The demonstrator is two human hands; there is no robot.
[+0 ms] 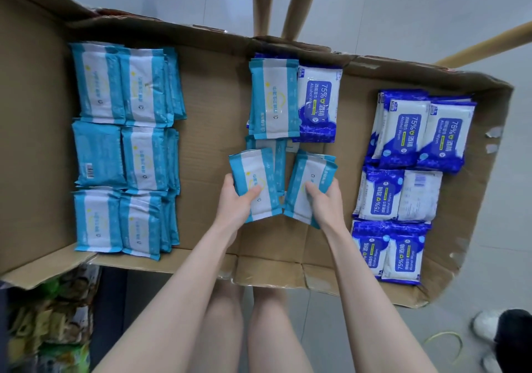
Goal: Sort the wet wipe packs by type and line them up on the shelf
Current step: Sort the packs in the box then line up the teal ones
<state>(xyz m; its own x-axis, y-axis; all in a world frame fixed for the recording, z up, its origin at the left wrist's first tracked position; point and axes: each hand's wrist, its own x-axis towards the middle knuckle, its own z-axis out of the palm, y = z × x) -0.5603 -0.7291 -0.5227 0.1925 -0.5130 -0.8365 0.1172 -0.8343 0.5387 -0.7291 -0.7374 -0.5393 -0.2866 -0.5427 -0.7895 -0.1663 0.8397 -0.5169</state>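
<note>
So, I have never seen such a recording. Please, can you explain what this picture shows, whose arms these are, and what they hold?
There is no machine here: a person works with bare hands. The single picture comes from a camera worn on the head, looking down, so the arms enter from below. On the cardboard lie light blue packs in rows at the left and dark blue alcohol wipe packs at the right. A small mixed pile sits in the middle. The left hand has the left pack in its grip. The right hand holds the right pack. Both are light blue.
</note>
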